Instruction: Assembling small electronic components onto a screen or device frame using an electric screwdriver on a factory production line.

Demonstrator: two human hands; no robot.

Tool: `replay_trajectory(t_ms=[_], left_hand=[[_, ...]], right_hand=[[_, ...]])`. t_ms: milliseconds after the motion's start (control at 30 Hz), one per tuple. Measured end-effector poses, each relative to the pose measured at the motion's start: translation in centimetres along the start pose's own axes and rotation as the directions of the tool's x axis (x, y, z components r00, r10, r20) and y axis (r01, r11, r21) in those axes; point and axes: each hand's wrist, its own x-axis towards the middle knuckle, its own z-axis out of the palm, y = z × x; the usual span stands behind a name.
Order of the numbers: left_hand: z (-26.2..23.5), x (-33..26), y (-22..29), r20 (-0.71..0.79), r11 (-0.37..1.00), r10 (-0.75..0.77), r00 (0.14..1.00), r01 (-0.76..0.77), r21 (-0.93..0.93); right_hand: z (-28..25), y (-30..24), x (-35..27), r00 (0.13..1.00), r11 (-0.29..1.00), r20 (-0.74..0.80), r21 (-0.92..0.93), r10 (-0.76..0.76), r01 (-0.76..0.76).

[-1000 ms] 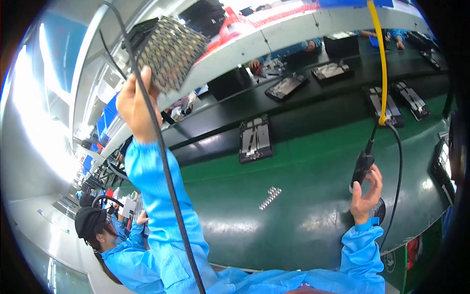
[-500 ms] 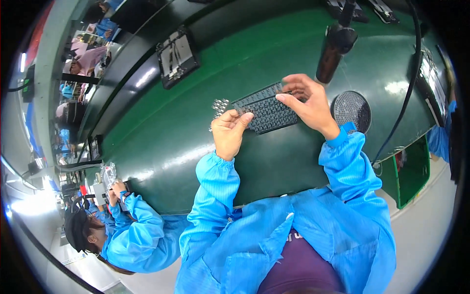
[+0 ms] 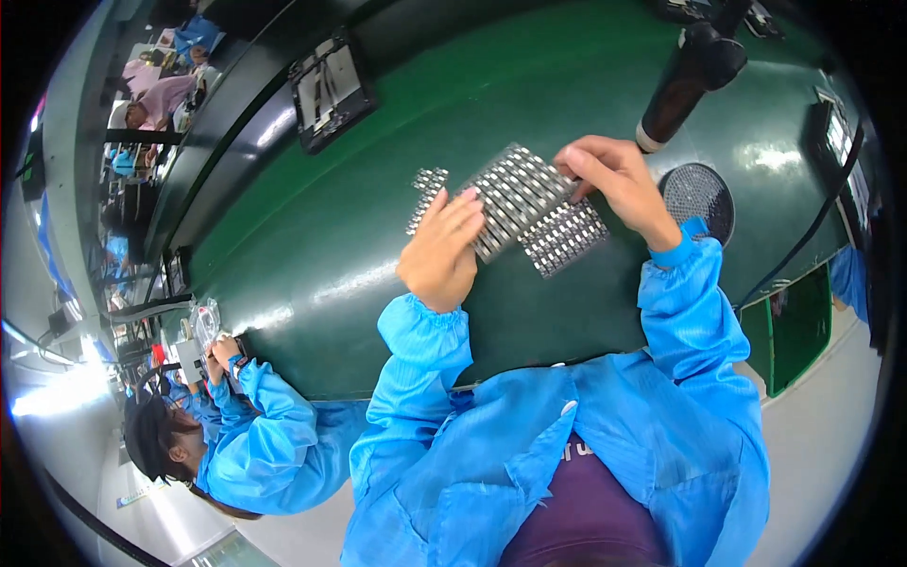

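Note:
A thin dark panel with rows of small silver pieces (image 3: 518,194) is tilted between my hands. My left hand (image 3: 439,250) grips its left end, fingers laid along the edge, thumb hidden. At its right corner my right hand (image 3: 619,184) pinches the panel between thumb and curled fingers. Partly covered by it, a second panel with silver pieces (image 3: 567,238) lies to the lower right. Another silver-dotted piece (image 3: 430,181) shows just beyond my left fingers, its lower part hidden behind them.
Right of my right hand sits a round, dark mesh-like disc (image 3: 699,198). A black cylindrical device (image 3: 682,90) hangs above the green table (image 3: 331,331). A framed fixture (image 3: 331,90) stands far left. A black cable (image 3: 803,227) crosses at right; a co-worker (image 3: 255,444) sits left.
The panel in my hands showed a dark grid-like face; now rows of silver pieces show on the panels. My left fingers have straightened along the edge, and my right hand has moved slightly right.

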Motion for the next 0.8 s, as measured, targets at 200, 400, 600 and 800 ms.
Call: replay_trajectory(t_ms=[200,400,600,800], left_hand=[[0.7,0.1,0.3,0.015,0.987,0.088,0.996,-0.089,0.136],[0.7,-0.2,-0.5,0.011,0.606,-0.715,0.699,0.627,-0.489],[0.1,1.1,-1.4,0.500,0.351,-0.655,0.566,0.814,-0.462],[1.3,-0.2,-0.1,0.714,0.271,-0.478,0.511,0.859,-0.434]], right_hand=[[0.9,1.0,0.1,0.990,0.944,0.084,0.300,0.117,-0.137],[1.0,1.0,0.0,0.993,0.951,0.079,0.288,0.093,-0.112],[0.5,1.7,0.1,0.964,1.000,0.265,0.011,0.023,-0.026],[0.7,0.1,0.2,0.989,0.997,0.125,-0.038,0.075,-0.071]])
